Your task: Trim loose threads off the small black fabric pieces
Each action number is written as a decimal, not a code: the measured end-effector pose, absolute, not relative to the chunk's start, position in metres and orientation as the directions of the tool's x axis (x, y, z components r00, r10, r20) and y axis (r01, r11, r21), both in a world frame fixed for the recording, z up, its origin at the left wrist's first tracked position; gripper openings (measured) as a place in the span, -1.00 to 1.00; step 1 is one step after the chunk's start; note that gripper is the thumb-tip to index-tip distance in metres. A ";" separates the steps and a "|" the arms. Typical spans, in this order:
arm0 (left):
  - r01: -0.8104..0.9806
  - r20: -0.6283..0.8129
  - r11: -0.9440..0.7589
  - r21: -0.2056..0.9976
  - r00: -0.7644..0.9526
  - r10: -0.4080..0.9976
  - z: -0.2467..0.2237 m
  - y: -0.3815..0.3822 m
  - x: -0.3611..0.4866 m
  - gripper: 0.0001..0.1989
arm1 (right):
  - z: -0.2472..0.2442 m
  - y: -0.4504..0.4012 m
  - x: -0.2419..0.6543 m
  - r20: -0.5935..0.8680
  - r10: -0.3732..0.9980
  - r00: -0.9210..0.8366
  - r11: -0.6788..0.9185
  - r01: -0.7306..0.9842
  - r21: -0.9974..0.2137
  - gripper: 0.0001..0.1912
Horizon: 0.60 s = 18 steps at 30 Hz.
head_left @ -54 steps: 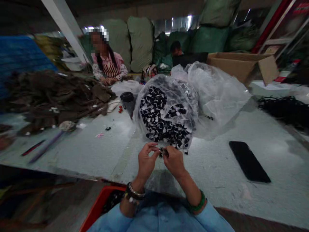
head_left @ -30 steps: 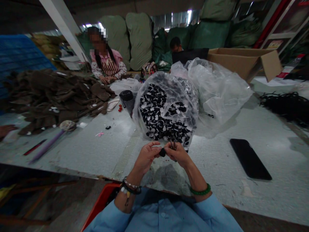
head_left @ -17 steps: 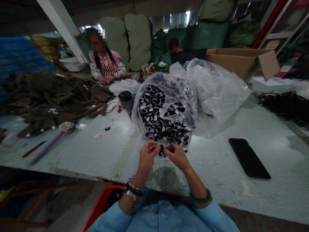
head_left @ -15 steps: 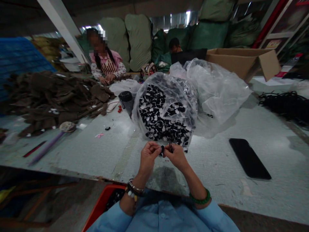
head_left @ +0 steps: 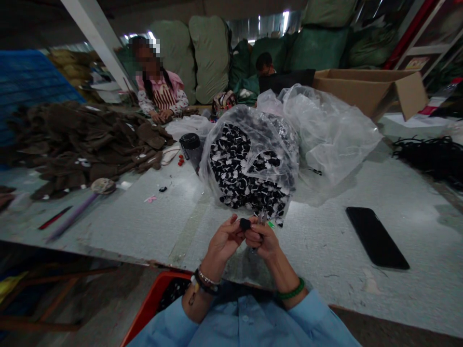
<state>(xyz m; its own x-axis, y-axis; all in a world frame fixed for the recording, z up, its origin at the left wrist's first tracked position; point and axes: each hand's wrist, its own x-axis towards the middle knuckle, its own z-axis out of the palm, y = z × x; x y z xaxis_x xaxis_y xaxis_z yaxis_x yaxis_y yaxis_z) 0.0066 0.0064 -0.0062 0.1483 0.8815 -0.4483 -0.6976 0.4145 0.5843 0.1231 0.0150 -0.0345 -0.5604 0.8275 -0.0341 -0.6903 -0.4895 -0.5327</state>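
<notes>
Between my hands, near the table's front edge, is a small black piece [head_left: 245, 224]. My left hand [head_left: 224, 239] pinches it from the left. From the right, the fingertips of my right hand [head_left: 263, 239] touch it, and that hand also grips a small metal tool [head_left: 262, 218], whose tips point up; its exact kind is unclear. Just beyond my hands stands a clear plastic bag [head_left: 253, 159] full of black and white small pieces, its mouth facing me. A little green bit [head_left: 271, 224] lies beside the tool.
On the table [head_left: 318, 250] a black phone [head_left: 377, 237] lies right, a dark cup [head_left: 191, 148] stands left of the bag, and brown fabric pieces [head_left: 87, 140] are heaped left. An orange bin [head_left: 148, 299] sits below the edge. A person [head_left: 161, 94] works across the table.
My hands have turned the black piece, which now shows a broader dark face. The metal tool in my right hand now points upward, and a green bit has come into view.
</notes>
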 end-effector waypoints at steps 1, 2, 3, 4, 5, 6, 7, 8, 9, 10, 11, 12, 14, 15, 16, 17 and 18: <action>-0.699 -0.457 0.416 0.582 0.142 0.878 -0.005 0.006 0.007 -0.77 | -0.035 0.015 0.124 -0.011 0.821 -0.571 -0.491 -0.696 -0.523 -0.85; -0.701 -0.466 0.419 0.577 0.139 0.874 -0.004 0.005 0.008 -0.78 | -0.036 0.015 0.124 0.008 0.819 -0.574 -0.489 -0.704 -0.515 -0.84; -0.704 -0.469 0.422 0.572 0.141 0.872 -0.003 0.005 0.009 -0.78 | -0.036 0.014 0.124 0.024 0.818 -0.574 -0.486 -0.714 -0.504 -0.83; -0.708 -0.466 0.422 0.566 0.148 0.872 -0.003 0.005 0.010 -0.77 | -0.035 0.014 0.124 0.037 0.818 -0.573 -0.485 -0.724 -0.490 -0.83; -0.713 -0.460 0.423 0.559 0.158 0.874 -0.003 0.004 0.010 -0.76 | -0.034 0.014 0.124 0.044 0.819 -0.573 -0.487 -0.733 -0.476 -0.82; -0.719 -0.453 0.424 0.551 0.169 0.875 -0.003 0.004 0.010 -0.75 | -0.033 0.013 0.123 0.045 0.820 -0.571 -0.490 -0.740 -0.461 -0.82; -0.725 -0.445 0.421 0.546 0.175 0.878 -0.003 0.004 0.010 -0.73 | -0.031 0.013 0.123 0.040 0.822 -0.568 -0.493 -0.746 -0.448 -0.82; -0.727 -0.432 0.417 0.546 0.181 0.883 -0.003 0.004 0.010 -0.71 | -0.030 0.013 0.124 0.034 0.823 -0.567 -0.498 -0.748 -0.439 -0.82; -0.725 -0.417 0.411 0.553 0.186 0.890 -0.003 0.004 0.009 -0.70 | -0.029 0.012 0.124 0.025 0.822 -0.569 -0.502 -0.745 -0.440 -0.82; -0.719 -0.402 0.407 0.564 0.192 0.895 -0.002 0.004 0.009 -0.71 | -0.027 0.012 0.125 0.016 0.821 -0.571 -0.503 -0.736 -0.453 -0.82; -0.708 -0.387 0.405 0.579 0.199 0.900 -0.002 0.004 0.008 -0.72 | -0.026 0.012 0.125 0.007 0.821 -0.571 -0.499 -0.723 -0.478 -0.82; -0.693 -0.374 0.404 0.597 0.206 0.904 -0.002 0.003 0.007 -0.74 | -0.025 0.012 0.126 -0.003 0.824 -0.566 -0.488 -0.708 -0.510 -0.82; -0.661 -0.365 0.402 0.634 0.203 0.909 -0.002 0.003 0.005 -0.73 | -0.023 0.011 0.128 -0.024 0.843 -0.537 -0.452 -0.684 -0.572 -0.82; -0.648 -0.365 0.395 0.652 0.189 0.912 -0.002 0.003 0.004 -0.71 | -0.022 0.011 0.129 -0.036 0.853 -0.520 -0.437 -0.676 -0.594 -0.83; -0.635 -0.364 0.384 0.670 0.170 0.916 -0.002 0.003 0.003 -0.67 | -0.022 0.011 0.129 -0.048 0.860 -0.508 -0.428 -0.668 -0.609 -0.83; -0.623 -0.356 0.368 0.690 0.151 0.922 -0.002 0.003 0.002 -0.63 | -0.021 0.010 0.130 -0.058 0.864 -0.500 -0.425 -0.661 -0.619 -0.83; -0.610 -0.340 0.349 0.711 0.137 0.931 -0.002 0.003 0.001 -0.60 | -0.020 0.011 0.131 -0.066 0.863 -0.501 -0.427 -0.653 -0.626 -0.84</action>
<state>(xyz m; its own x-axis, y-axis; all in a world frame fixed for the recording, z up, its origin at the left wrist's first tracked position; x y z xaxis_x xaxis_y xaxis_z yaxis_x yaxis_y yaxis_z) 0.0006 0.0033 -0.0021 0.1371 0.9305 -0.3396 -0.6097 0.3495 0.7115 0.1313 0.0105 -0.0198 -0.5009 0.8630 -0.0658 -0.6527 -0.4265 -0.6261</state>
